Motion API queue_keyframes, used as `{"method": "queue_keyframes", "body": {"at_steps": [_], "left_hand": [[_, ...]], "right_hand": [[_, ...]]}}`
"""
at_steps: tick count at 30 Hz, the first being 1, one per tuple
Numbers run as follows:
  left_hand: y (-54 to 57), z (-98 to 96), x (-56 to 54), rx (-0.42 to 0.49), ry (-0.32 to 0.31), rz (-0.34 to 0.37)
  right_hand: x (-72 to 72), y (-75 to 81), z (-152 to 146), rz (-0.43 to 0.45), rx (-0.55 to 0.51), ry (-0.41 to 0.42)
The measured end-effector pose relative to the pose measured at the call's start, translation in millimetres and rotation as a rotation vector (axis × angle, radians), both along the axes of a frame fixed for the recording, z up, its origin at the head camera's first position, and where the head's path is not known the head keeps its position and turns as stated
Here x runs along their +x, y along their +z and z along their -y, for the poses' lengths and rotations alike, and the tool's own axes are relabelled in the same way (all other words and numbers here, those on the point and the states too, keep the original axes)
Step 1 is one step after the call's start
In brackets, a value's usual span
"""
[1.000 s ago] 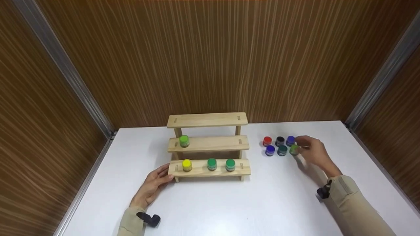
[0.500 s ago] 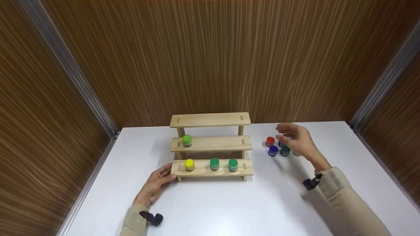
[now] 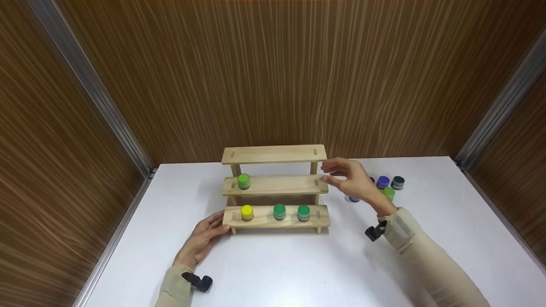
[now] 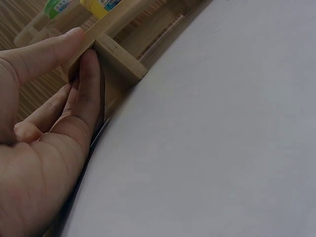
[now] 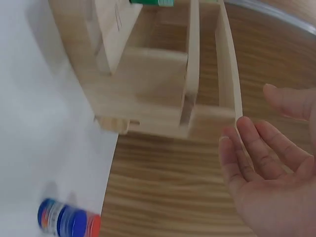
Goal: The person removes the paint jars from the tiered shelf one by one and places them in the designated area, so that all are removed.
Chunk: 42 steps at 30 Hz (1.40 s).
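A three-tier wooden stand [image 3: 273, 154] stands on the white table. My left hand [image 3: 200, 241] holds the left end of its bottom tier, and in the left wrist view the thumb lies above the board [image 4: 118, 24] with fingers beneath. A yellow-lidded paint jar [image 3: 247, 212] and two green-lidded jars [image 3: 279, 212] sit on that tier. On the middle tier's left is a light green jar [image 3: 244, 181]. My right hand [image 3: 352, 183] is beside the stand's right end, fingers extended and holding nothing; whether it touches the wood I cannot tell.
Several more paint jars stand to the right of the stand, among them a blue one [image 3: 383, 182], a dark one [image 3: 398, 183] and a light green one [image 3: 389, 194]. My right hand and wrist partly hide this group. A wood-grain wall [image 3: 273, 76] rises behind the table.
My right hand has left the light green jar in the right-hand group and moved left, over the jars, to the stand's right end. My left hand stays at the bottom tier.
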<state>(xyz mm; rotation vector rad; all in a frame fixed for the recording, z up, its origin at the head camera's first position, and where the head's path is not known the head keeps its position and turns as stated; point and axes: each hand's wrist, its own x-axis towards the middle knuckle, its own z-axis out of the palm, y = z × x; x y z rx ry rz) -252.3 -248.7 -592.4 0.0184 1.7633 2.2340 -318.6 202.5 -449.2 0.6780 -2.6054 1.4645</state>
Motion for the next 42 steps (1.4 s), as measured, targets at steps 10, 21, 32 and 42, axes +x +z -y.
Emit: {"method": "queue_keyframes", "body": {"at_steps": [10,21,32,42], "left_hand": [[2.0,4.1,1.4,-0.003,0.001,0.005],[1.9,7.1,3.1,0.019,0.006,0.006],[5.0,7.5,2.8,0.006,0.007,-0.005],[4.1,7.7,1.8,0.003,-0.011,-0.009]], "right_hand": [[-6.6,2.9,50.5,-0.022,-0.012,0.127],[-14.9,0.2,117.9,-0.019,-0.011,0.219],[-19.6,-8.8,171.5,0.001,0.052,0.234],[-25.2,-14.6,200.6,0.043,0.067,0.247]]}}
